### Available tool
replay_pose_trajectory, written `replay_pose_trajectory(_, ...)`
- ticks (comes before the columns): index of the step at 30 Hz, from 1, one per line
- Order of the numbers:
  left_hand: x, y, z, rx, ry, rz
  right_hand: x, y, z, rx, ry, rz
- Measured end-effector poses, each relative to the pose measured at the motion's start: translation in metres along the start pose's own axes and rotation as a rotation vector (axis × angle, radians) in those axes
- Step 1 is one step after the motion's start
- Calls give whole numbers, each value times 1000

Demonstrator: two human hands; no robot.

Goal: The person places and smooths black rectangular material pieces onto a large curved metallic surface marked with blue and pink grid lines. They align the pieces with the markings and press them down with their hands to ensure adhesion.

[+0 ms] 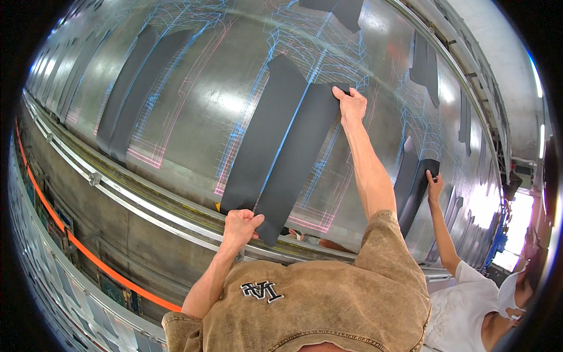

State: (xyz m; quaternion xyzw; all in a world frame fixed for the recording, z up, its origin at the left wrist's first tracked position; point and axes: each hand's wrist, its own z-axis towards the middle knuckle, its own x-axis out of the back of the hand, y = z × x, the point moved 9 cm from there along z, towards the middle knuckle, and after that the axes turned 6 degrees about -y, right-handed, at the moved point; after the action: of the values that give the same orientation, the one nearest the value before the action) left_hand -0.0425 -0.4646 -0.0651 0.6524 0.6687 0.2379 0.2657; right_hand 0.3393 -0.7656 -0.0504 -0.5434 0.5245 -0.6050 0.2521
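A long dark grey fabric panel [300, 154] lies on a shiny metal table, slanting from upper right to lower left. My right hand [353, 107] pinches its upper right corner between thumb and fingers. Down at the near end, my left hand [241, 227] is closed on the panel's lower left edge, and the lower end hangs a little past the table's edge. Left of it, a second dark grey panel [261, 141] lies flat alongside. Only a narrow strip with a blue line separates the two. The fingertips under the fabric are hidden.
Blue and pink pattern lines [319, 226] mark the metal table [202, 123]. Another pair of dark panels [138, 88] lies to the left. A metal rail [146, 205] runs along the near edge, with an orange strip [105, 267] beyond. At right a co-worker's hand [434, 186] holds another dark panel.
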Motion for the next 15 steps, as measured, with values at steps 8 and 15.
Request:
replay_pose_trajectory(8, 0, 7, -3, 1, 13, 15, 4, -14, -9, -8, 5, -66)
replay_pose_trajectory(15, 1, 7, -2, 43, 27, 45, 3, -20, -13, -62, -21, -162)
